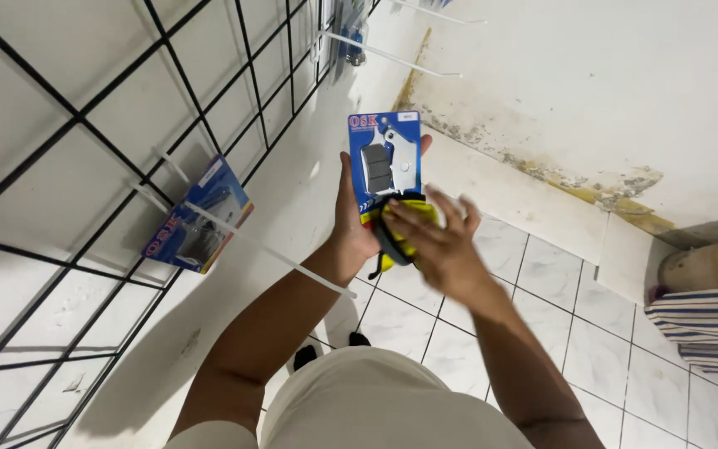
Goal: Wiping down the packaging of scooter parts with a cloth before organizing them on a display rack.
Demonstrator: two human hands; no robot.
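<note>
White tiled floor [542,333] running below, stained wall beyond. Right hand [434,241] is pressing a soft yellow cloth [405,237], fingers curled on it, against a blue carded pack [384,162]. Left hand [355,216] is gripping the pack's lower edge from behind; it looks light, stiff, slick-faced. A second pack [197,220] is hanging on the wire grid [85,125]; its white pegs [276,249] are jutting close to the forearm.

A black wire grid panel [126,125] covers the white wall on the left, with white hooks [276,249] jutting from it. Beyond the grid, to its right, another white wall [592,75] shows stained, peeling paint along its base (brownish and grey). Below that lies a white tiled floor [575,349].
</note>
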